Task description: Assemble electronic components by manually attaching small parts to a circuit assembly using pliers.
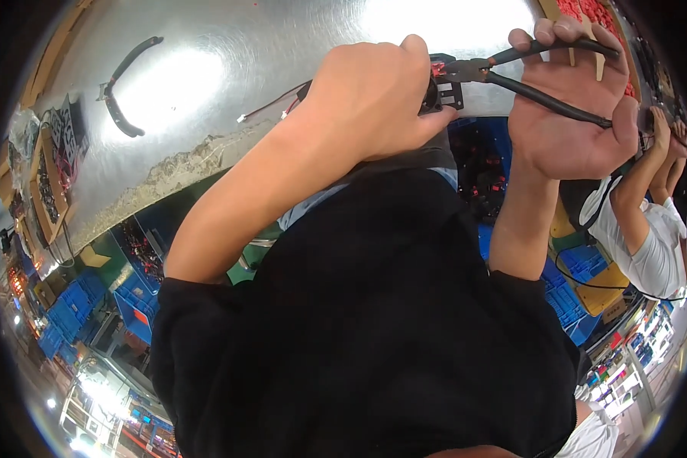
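Note:
My left hand (378,95) is closed round a small black plastic part (452,93) at the table's near edge. Most of that part is hidden behind the fingers. Thin wires with a small white plug (242,118) trail out to the left from under the hand. Held in my right hand (572,114) are black-handled pliers (542,95), their handles spread wide between fingers and palm. The jaws point left and meet the part beside a small red piece (437,69); whether they grip it I cannot tell.
A second pair of black-handled pliers (117,91) lies on the metal table (282,38) at the left. A cardboard box of dark parts (47,183) stands at the far left. Red pieces (599,19) are heaped at the upper right. Another person (641,221) works at the right. Blue crates (137,305) stand below the table.

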Action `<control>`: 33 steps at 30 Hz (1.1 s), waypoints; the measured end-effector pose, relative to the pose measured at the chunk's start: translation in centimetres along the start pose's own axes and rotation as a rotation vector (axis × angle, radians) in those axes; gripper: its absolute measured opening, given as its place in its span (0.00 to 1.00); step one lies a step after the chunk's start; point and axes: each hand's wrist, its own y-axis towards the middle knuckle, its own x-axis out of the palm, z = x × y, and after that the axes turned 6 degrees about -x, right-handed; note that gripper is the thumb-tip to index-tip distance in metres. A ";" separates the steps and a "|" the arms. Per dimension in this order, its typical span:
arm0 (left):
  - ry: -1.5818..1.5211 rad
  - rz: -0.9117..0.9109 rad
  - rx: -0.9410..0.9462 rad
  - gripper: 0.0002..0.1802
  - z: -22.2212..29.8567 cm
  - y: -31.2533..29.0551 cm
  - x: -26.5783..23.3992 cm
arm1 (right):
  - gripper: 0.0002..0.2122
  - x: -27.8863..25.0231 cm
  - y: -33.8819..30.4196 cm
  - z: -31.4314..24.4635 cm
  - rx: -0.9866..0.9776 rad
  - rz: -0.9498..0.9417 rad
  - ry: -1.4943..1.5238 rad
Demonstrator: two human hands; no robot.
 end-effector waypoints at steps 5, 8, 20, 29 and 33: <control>-0.004 0.019 0.009 0.32 -0.1 0.1 0.1 | 0.29 2.5 -0.2 0.3 -0.028 0.076 -0.258; 0.006 0.021 0.003 0.32 -0.2 -0.1 0.2 | 0.27 5.7 -0.2 1.2 -0.072 0.214 -0.514; 0.026 -0.010 -0.017 0.32 0.1 0.0 0.0 | 0.31 0.2 0.2 -0.1 -0.057 -0.208 -0.158; 0.024 0.014 0.035 0.31 -0.4 -0.1 0.2 | 0.23 3.4 -0.7 0.6 -0.084 -0.472 -0.261; 0.000 -0.077 0.071 0.28 -0.7 1.0 -0.6 | 0.22 2.5 2.1 -0.2 0.131 -0.626 -0.154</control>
